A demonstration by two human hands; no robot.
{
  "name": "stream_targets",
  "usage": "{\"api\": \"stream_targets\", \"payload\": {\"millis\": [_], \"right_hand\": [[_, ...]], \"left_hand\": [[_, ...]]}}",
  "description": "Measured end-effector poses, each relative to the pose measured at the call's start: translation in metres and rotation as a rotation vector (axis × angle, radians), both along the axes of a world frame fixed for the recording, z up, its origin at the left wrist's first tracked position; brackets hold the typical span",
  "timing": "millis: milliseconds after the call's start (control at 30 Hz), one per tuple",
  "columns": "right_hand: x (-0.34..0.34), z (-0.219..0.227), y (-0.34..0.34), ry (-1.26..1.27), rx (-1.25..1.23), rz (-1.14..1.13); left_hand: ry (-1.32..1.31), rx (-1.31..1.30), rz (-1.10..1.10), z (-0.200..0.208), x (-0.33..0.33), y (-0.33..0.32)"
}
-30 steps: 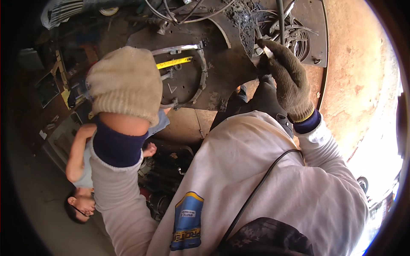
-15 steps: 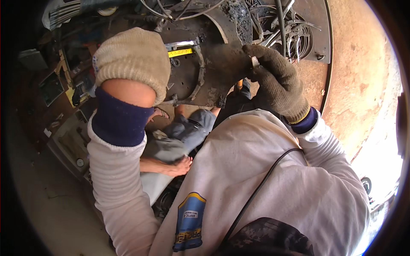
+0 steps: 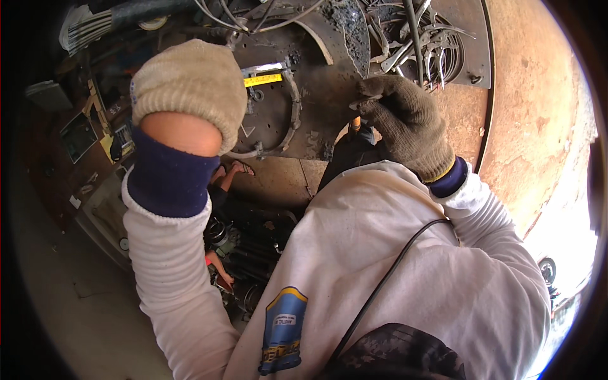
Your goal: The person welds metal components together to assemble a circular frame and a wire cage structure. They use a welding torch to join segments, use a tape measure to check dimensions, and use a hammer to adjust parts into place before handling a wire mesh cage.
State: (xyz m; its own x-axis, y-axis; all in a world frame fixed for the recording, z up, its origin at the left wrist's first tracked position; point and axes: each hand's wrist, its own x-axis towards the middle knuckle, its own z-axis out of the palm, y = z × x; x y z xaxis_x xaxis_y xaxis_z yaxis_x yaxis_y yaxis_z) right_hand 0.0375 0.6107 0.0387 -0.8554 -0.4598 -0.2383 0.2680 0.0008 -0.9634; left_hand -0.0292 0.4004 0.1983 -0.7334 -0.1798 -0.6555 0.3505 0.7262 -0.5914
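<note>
My left hand (image 3: 190,79), in a beige knitted glove, is over the dark steel table at the left. Its fingers are hidden beneath the back of the glove. A yellow measuring tape blade (image 3: 262,80) sticks out beside it, along a bright metal bar (image 3: 265,67). It is hidden whether that hand holds the tape. My right hand (image 3: 408,120), in a brown knitted glove, is closed at the table's near edge, thumb and fingers pinching a small pale piece (image 3: 366,101), mostly covered. Between the hands, a curved metal strip (image 3: 295,107) rests on the steel tabletop (image 3: 323,114).
Locking pliers and clamps (image 3: 434,47) lie in a pile at the far right, beside a thick dark cable (image 3: 413,38). Grey cables (image 3: 253,26) cross the back. Another person's foot (image 3: 242,167) and arm (image 3: 219,266) show below the table at the left.
My right hand has dipped slightly toward me, and the pale piece shows less. A person in grey clothing has left the space beside my left arm. The view has shifted slightly.
</note>
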Motion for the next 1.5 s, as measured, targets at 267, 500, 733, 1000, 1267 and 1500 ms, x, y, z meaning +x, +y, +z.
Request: {"api": "stream_targets", "payload": {"millis": [267,500,733,1000,1267,1500], "right_hand": [[0.004,-0.007,-0.003,0.000,-0.007,0.057],[0.004,-0.008,-0.006,0.044,-0.001,0.089],[0.010,-0.012,-0.004,-0.021,-0.051,0.137],[0.007,-0.014,-0.004,0.035,-0.032,0.048],[0.006,-0.007,-0.012,0.110,-0.105,0.059],[-0.004,-0.001,-0.028,0.104,-0.063,-0.060]], "left_hand": [[-0.052,0.033,0.073,-0.001,0.002,-0.010],[-0.157,0.061,0.164,0.004,-0.006,-0.010],[-0.402,-0.064,0.039,0.006,-0.017,0.000],[-0.374,-0.022,-0.009,-0.008,-0.027,-0.008],[-0.409,-0.084,0.022,-0.003,-0.015,-0.016],[-0.332,0.025,-0.098,-0.011,-0.014,-0.026]]}}
